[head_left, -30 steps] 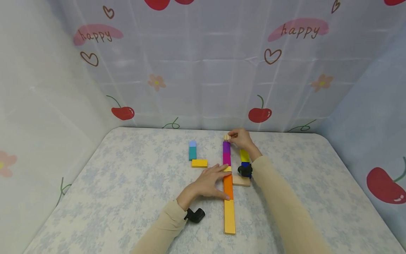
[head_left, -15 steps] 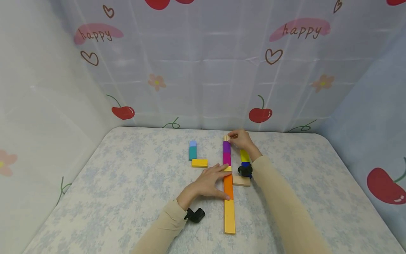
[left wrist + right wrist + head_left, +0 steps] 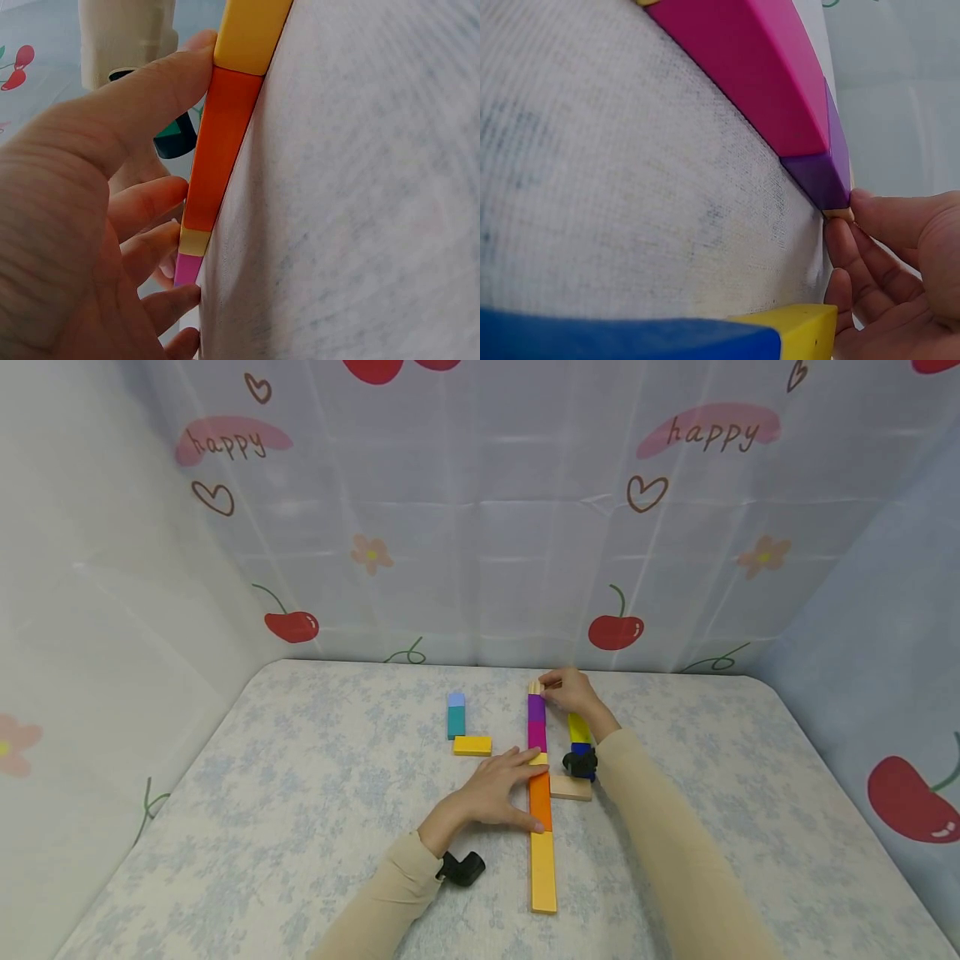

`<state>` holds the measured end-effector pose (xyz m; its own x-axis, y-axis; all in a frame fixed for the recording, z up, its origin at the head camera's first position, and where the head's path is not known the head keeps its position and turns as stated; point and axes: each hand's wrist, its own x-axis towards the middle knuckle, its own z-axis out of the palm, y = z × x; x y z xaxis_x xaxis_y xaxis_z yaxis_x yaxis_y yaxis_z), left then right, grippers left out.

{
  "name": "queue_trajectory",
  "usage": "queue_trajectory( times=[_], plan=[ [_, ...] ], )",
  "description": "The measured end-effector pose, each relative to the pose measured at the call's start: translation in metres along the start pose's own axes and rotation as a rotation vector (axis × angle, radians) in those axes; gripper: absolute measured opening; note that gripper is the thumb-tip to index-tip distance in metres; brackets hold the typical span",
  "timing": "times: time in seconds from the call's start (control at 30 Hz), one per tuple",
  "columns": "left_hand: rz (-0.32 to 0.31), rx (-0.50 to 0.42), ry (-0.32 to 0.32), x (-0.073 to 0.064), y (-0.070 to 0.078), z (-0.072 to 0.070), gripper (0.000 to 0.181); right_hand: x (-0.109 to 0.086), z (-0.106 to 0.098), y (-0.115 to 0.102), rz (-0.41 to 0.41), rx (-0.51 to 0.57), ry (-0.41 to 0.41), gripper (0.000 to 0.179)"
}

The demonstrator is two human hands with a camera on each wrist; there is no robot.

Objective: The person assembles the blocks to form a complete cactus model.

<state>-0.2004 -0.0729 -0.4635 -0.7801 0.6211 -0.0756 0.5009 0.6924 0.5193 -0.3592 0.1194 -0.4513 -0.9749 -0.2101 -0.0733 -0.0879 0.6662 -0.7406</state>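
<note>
A straight row of blocks runs away from me in the head view: a long yellow block (image 3: pixel 543 872), an orange block (image 3: pixel 540 802), a short pale yellow block (image 3: pixel 538 759), a magenta block (image 3: pixel 537 737) and a purple block (image 3: pixel 536 707). At its far end sits a small ridged light wood block (image 3: pixel 534 688). My right hand (image 3: pixel 573 691) pinches that wood block between thumb and fingers, against the purple one. My left hand (image 3: pixel 491 789) lies spread along the row's left side, its thumb near the yellow-orange joint (image 3: pixel 238 71) and its fingertips farther up the row.
To the left lie a teal block (image 3: pixel 456 723), a light blue block (image 3: pixel 456 700) and a yellow block (image 3: pixel 472 746). Right of the row are a plain wooden block (image 3: pixel 570 787), a blue block (image 3: pixel 630 337) and a bright yellow block (image 3: pixel 810 330), close under the right wrist.
The right hand has nudged the light wood block, which now lines up more squarely with the purple block. The left hand and the other blocks have stayed in place.
</note>
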Motion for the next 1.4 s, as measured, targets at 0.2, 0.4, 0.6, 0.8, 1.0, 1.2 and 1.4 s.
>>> queue_trajectory(
  times=[0.2, 0.4, 0.6, 0.8, 1.0, 1.2, 1.4],
  plan=[
    [0.007, 0.002, -0.004, 0.000, -0.001, 0.001, 0.085, -0.004, -0.005, -0.001, -0.005, -0.005, -0.012, 0.040],
    [0.000, -0.003, -0.004, -0.001, -0.001, 0.001, 0.085, -0.013, -0.015, -0.006, -0.036, 0.037, -0.006, 0.043],
    [-0.008, -0.013, -0.009, -0.001, 0.001, 0.000, 0.085, -0.037, -0.026, -0.010, -0.114, 0.027, 0.082, 0.045],
    [-0.013, -0.009, -0.009, -0.002, 0.002, -0.001, 0.085, -0.072, -0.030, -0.003, -0.193, 0.029, 0.134, 0.046],
    [-0.008, -0.017, -0.006, -0.002, 0.001, 0.001, 0.085, -0.102, -0.031, 0.007, -0.219, 0.040, 0.165, 0.048],
    [-0.005, -0.015, -0.001, -0.002, 0.000, 0.001, 0.085, -0.124, -0.032, 0.014, -0.215, 0.047, 0.135, 0.052],
    [-0.005, -0.016, -0.002, -0.002, 0.001, 0.000, 0.085, -0.137, -0.030, 0.024, -0.206, 0.052, 0.102, 0.056]
  ],
)
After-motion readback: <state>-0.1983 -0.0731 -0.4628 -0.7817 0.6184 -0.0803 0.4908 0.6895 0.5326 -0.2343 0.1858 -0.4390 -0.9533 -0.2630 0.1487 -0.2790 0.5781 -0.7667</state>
